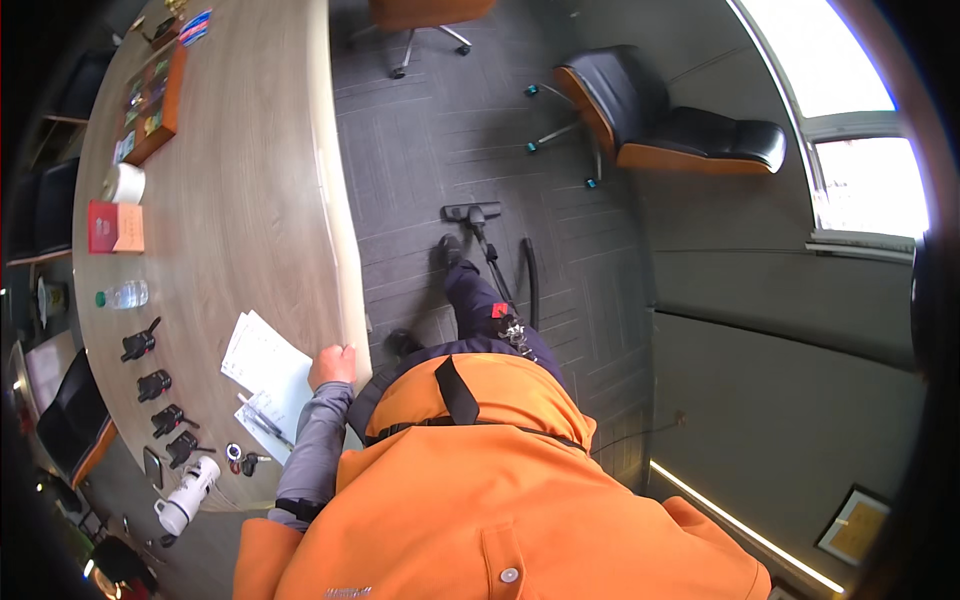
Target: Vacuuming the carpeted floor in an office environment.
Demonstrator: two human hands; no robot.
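Observation:
My left hand point(334, 365) is curled into a fist at the near edge of a wood-grain table point(247, 172), and nothing shows in it. Beside it lie sheets of paper point(266, 352) and a notepad with handwriting point(274, 405), with pens point(268, 426) on top. My right hand is out of view. On the dark carpet before my feet rests a vacuum cleaner floor head point(472, 211). Its black wand point(496, 274) runs back towards my right leg, and a black hose point(532, 281) curves next to it.
Along the table's far side stand several handheld radios point(154, 385), a water bottle point(124, 295), a red box point(115, 227), a white roll point(124, 184) and a wooden tray point(154, 105). A white flask point(187, 495) lies near keys point(251, 463). A black office chair point(645, 112) stands by the wall.

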